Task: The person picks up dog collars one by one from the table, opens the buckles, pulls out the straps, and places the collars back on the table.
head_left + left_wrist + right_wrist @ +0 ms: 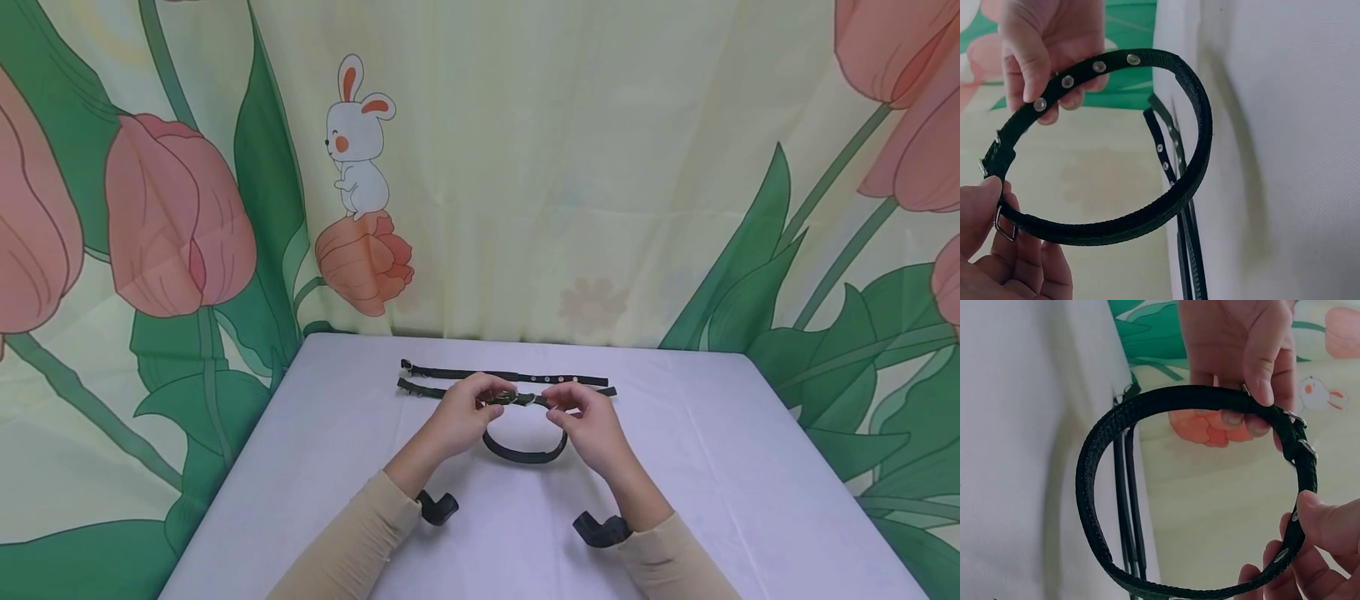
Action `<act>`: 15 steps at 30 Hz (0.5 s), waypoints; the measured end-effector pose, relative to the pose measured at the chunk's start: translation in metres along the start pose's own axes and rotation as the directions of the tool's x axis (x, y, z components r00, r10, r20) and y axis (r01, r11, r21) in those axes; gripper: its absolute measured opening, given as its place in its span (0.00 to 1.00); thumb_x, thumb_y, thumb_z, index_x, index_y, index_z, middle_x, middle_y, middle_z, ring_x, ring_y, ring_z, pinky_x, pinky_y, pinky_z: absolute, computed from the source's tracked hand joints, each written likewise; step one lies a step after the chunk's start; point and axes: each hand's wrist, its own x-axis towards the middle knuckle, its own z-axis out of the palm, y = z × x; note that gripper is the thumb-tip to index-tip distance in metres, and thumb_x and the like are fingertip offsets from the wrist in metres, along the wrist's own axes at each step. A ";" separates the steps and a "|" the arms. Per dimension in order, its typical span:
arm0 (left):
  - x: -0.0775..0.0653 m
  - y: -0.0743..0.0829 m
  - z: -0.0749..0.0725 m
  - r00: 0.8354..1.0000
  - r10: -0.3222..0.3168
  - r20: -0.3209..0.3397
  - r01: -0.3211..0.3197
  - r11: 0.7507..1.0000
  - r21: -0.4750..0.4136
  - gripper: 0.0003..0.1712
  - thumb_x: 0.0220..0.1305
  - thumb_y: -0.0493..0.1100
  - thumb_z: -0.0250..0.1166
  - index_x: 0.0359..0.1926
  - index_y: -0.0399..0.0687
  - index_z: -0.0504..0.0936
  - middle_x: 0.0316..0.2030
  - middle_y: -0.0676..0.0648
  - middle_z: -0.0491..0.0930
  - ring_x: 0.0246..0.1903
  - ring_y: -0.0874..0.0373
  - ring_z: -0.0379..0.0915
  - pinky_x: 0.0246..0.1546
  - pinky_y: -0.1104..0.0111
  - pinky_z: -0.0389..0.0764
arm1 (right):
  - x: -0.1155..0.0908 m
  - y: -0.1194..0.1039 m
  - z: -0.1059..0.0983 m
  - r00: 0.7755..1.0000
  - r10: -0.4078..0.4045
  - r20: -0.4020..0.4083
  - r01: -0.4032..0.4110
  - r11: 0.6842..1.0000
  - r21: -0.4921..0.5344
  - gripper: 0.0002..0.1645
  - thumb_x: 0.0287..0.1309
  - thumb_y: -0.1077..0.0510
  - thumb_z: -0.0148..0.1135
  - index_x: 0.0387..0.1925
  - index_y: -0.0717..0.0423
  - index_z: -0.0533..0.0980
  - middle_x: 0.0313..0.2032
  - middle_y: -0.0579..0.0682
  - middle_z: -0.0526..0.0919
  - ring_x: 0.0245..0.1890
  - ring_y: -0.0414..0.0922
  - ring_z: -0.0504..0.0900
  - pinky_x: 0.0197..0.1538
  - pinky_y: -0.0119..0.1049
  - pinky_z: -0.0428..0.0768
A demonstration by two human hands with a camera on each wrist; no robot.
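A dark collar (525, 456), bent into a closed loop, is held up above the table. My left hand (462, 419) pinches it between thumb and fingers beside the buckle (1302, 445) and a metal D-ring (1005, 226). On the other side of the buckle, my right hand (594, 425) pinches the strap where metal eyelets (1067, 82) run along it. The strap appears threaded through the buckle; whether the pin sits in an eyelet, I cannot tell. Behind the hands lie two more straight collars, a black one (465, 373) and a dark green one (422, 389), partly hidden.
A white-covered table (360, 417) lies under the hands. Behind it hangs a curtain (510, 208) printed with tulips and a rabbit. Black camera devices sit at the left wrist (439, 507) and the right wrist (600, 530).
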 end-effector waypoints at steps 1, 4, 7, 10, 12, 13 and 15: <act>0.000 0.000 -0.001 1.000 0.003 -0.002 -0.003 1.000 0.001 0.19 0.73 0.33 0.68 0.58 0.58 0.87 0.50 0.53 0.85 0.47 0.57 0.79 0.47 0.64 0.84 | 0.000 0.000 -0.001 1.000 -0.001 0.000 0.001 1.000 -0.002 0.15 0.66 0.69 0.71 0.52 0.54 0.86 0.46 0.54 0.89 0.48 0.47 0.83 0.50 0.32 0.83; -0.001 -0.002 -0.002 1.000 0.009 -0.010 -0.009 1.000 0.007 0.19 0.73 0.33 0.69 0.58 0.57 0.87 0.49 0.54 0.85 0.47 0.58 0.79 0.50 0.64 0.83 | -0.001 0.001 -0.003 1.000 -0.001 -0.001 0.001 1.000 -0.010 0.15 0.66 0.69 0.71 0.52 0.55 0.86 0.48 0.54 0.89 0.48 0.46 0.83 0.50 0.32 0.83; -0.002 -0.004 -0.004 0.999 0.032 -0.018 -0.032 0.999 0.013 0.18 0.72 0.33 0.69 0.58 0.56 0.88 0.49 0.53 0.85 0.48 0.58 0.79 0.52 0.64 0.83 | -0.001 0.002 -0.004 1.000 0.002 -0.002 -0.002 1.000 -0.018 0.15 0.66 0.69 0.70 0.52 0.55 0.86 0.49 0.54 0.89 0.48 0.45 0.82 0.50 0.32 0.82; -0.003 -0.004 -0.006 0.999 0.043 -0.026 -0.042 0.999 0.017 0.17 0.72 0.34 0.70 0.57 0.56 0.88 0.48 0.53 0.85 0.49 0.57 0.80 0.53 0.63 0.83 | -0.001 0.002 -0.005 1.000 0.001 -0.001 -0.001 1.000 -0.019 0.15 0.67 0.69 0.70 0.52 0.55 0.86 0.49 0.54 0.90 0.48 0.45 0.82 0.50 0.33 0.82; -0.004 -0.003 -0.008 0.999 0.041 -0.028 -0.040 0.999 0.015 0.17 0.71 0.35 0.71 0.57 0.56 0.88 0.48 0.53 0.85 0.50 0.57 0.79 0.54 0.62 0.82 | -0.001 0.003 -0.006 1.000 0.000 0.001 0.000 1.000 -0.024 0.15 0.67 0.68 0.70 0.52 0.55 0.86 0.49 0.54 0.90 0.48 0.46 0.82 0.51 0.34 0.82; -0.004 -0.003 -0.008 0.999 0.037 -0.028 -0.037 0.999 0.012 0.17 0.71 0.35 0.71 0.57 0.55 0.88 0.47 0.53 0.85 0.50 0.57 0.79 0.54 0.62 0.82 | -0.001 0.003 -0.007 1.000 0.000 0.002 0.000 1.000 -0.024 0.15 0.67 0.68 0.70 0.52 0.55 0.86 0.49 0.54 0.90 0.48 0.46 0.82 0.52 0.35 0.82; -0.004 -0.004 -0.009 0.999 0.029 -0.030 -0.029 1.000 0.009 0.17 0.71 0.36 0.71 0.58 0.55 0.88 0.47 0.53 0.84 0.50 0.57 0.78 0.54 0.62 0.83 | -0.001 0.003 -0.008 1.000 -0.003 0.006 0.003 1.000 -0.029 0.15 0.68 0.69 0.69 0.53 0.54 0.86 0.50 0.54 0.90 0.49 0.46 0.82 0.53 0.36 0.82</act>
